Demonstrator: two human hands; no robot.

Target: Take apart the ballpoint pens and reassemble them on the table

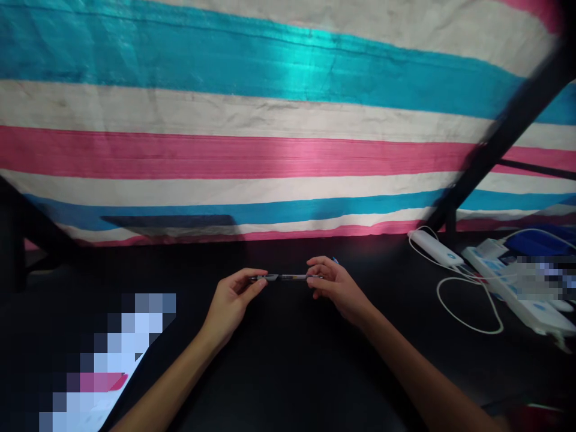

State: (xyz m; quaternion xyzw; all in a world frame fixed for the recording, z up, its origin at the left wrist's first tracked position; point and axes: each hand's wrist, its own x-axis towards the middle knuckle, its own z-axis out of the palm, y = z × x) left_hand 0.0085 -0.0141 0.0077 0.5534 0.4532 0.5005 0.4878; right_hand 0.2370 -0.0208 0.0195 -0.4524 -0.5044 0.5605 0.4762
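Observation:
A slim pen [292, 277] with a dark grip part and a clear barrel lies level between my two hands, just above or on the black table [279, 354]; I cannot tell which. My left hand [236, 288] pinches its left end, where a grey clip shows, between thumb and fingers. At the other end, the fingertips of my right hand [330, 282] close around the barrel. A small blue tip [336, 261] shows behind the right hand; what it belongs to is hidden.
On the right lie a white power strip [513, 291], a white power bank [435, 248] and a looped white cable [495, 312]. A partly pixelated lit screen [126, 354] is at lower left. Behind the table hangs a striped tarp [252, 156], with a dark frame bar [490, 144] at right.

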